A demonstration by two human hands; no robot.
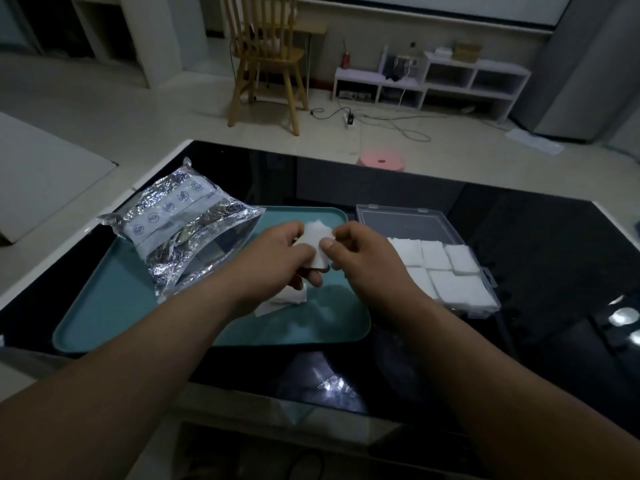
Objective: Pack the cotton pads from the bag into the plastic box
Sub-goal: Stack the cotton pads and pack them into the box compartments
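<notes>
Head view: both hands on one small stack of cotton pads (316, 239), held up over the tray (114, 306). Left hand (284, 252) curls round the stack's left side. Right hand (360, 251) pinches the right edge, thumb on the near face. Neither hand is slack.

A few loose pads (285, 299) lie on the tray directly under the left hand.

Box (412, 225) sits open just right of the grip, right hand nearer. Its long axis runs away from me. Near end is already tiled with packed pads (446, 268), far end bare. So my read is that the drop goes right and slightly away, and the right hand should carry it.

Bag (187, 230) is left of the grip, mouth facing my hands. Can't tell if anything's left inside.
</notes>
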